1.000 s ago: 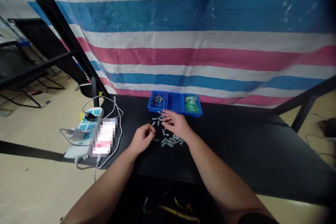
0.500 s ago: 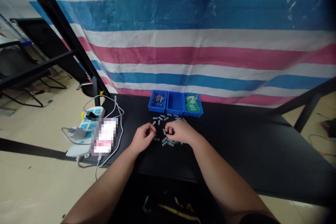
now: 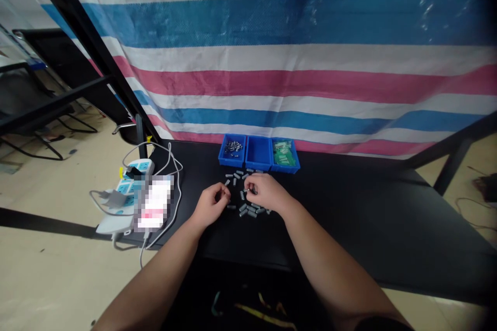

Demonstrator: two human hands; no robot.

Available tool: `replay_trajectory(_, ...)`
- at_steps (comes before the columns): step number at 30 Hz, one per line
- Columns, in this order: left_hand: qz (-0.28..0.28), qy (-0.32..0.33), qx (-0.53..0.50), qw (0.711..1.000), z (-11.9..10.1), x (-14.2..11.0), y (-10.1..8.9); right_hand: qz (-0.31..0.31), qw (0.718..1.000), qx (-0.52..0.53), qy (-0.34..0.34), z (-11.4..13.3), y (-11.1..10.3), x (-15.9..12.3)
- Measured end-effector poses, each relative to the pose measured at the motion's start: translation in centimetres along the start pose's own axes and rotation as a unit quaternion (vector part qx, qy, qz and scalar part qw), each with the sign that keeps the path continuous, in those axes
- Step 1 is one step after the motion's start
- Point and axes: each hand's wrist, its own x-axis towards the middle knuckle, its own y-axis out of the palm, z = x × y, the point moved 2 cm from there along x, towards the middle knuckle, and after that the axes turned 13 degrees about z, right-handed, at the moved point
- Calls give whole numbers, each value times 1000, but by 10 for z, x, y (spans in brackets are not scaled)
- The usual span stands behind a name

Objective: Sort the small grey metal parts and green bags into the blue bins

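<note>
Several short grey metal cylinders (image 3: 252, 213) lie scattered on the black tabletop. Over the right part of them is my right hand (image 3: 266, 192), its thumb and fingers pinched on a small metal cylinder (image 3: 247, 190) whose end barely shows. My left hand (image 3: 212, 204) rests at the left side of the scatter, fingers curled and thumb near the index finger. Whether anything is in that hand is hidden. One loose cylinder lies just right of its fingertips, low on the table.
Behind the cylinders stand a blue bin of small metal fasteners (image 3: 227, 161), a middle blue bin (image 3: 259, 152) and a blue bin with green-and-white pieces (image 3: 285, 168). At left are a power strip (image 3: 116, 222), cables and a blurred phone (image 3: 157, 201). A striped tarp (image 3: 272, 83) hangs behind.
My right hand has shifted slightly away from the lower cylinders, and a bit of metal now shows at its fingertips. My left hand is nearly still.
</note>
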Motion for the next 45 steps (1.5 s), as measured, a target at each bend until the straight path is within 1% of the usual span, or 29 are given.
replay_trajectory(2,-2,1,1,1000,0,0,0,-9,998,63,-24,-2,-4,-2)
replay_trajectory(5,-1,0,3,1000,0,0,0,-9,988,148,-36,-5,-5,-3)
replay_trajectory(9,3,-1,4,1000,0,0,0,-29,969,237,-56,-9,-3,-3)
replay_trajectory(10,3,-2,4,1000,0,0,0,-24,964,260,-60,-10,-2,-3)
replay_trajectory(11,4,-2,3,1000,0,0,0,-4,957,283,-58,-11,0,-3)
replay_trajectory(14,4,-4,4,1000,-1,0,-1,123,933,337,-21,-16,10,-1)
replay_trajectory(15,3,-4,5,1000,-1,0,-1,146,926,349,-9,-18,13,1)
replay_trajectory(16,2,-4,5,1000,-2,0,-1,135,923,361,-2,-20,15,3)
replay_trajectory(17,2,-3,5,1000,-2,0,-1,93,922,376,-3,-20,16,7)
replay_trajectory(18,2,-2,6,1000,-1,0,-1,28,919,393,-11,-21,15,11)
replay_trajectory(19,2,-1,6,1000,-1,0,0,-38,911,411,-23,-21,14,15)
replay_trajectory(20,3,1,8,1000,-1,0,0,-79,901,425,-36,-20,14,19)
replay_trajectory(21,3,3,9,1000,-1,0,0,-98,894,435,-43,-19,14,22)
replay_trajectory(22,4,4,11,1000,0,0,0,-100,892,439,-44,-18,15,24)
replay_trajectory(24,5,1,9,1000,1,0,0,-89,898,430,-32,-19,14,25)
replay_trajectory(25,5,0,8,1000,2,0,0,-91,906,414,-22,-20,13,24)
replay_trajectory(28,3,-4,11,1000,2,1,0,-112,942,316,7,-28,1,12)
replay_trajectory(29,4,-5,12,1000,2,1,0,-109,954,278,16,-31,-5,7)
replay_trajectory(30,4,-6,11,1000,2,1,1,-94,965,243,24,-34,-11,1)
replay_trajectory(31,3,-7,9,1000,2,1,1,-63,974,217,33,-36,-16,-4)
replay_trajectory(32,1,-6,7,1000,2,1,1,-16,979,197,40,-38,-21,-8)
replay_trajectory(34,-1,-3,4,1000,1,0,1,75,982,164,60,-40,-27,-17)
replay_trajectory(35,0,-2,4,1000,0,0,1,103,982,143,71,-40,-28,-20)
replay_trajectory(36,2,-3,6,1000,0,0,0,119,982,120,84,-41,-29,-22)
replay_trajectory(37,5,-5,9,1000,-1,0,0,122,983,97,98,-41,-29,-23)
replay_trajectory(40,4,-13,19,1000,0,0,-1,105,985,47,127,-39,-27,-23)
replay_trajectory(45,2,-13,16,1000,2,0,0,128,984,43,119,-34,-23,-19)
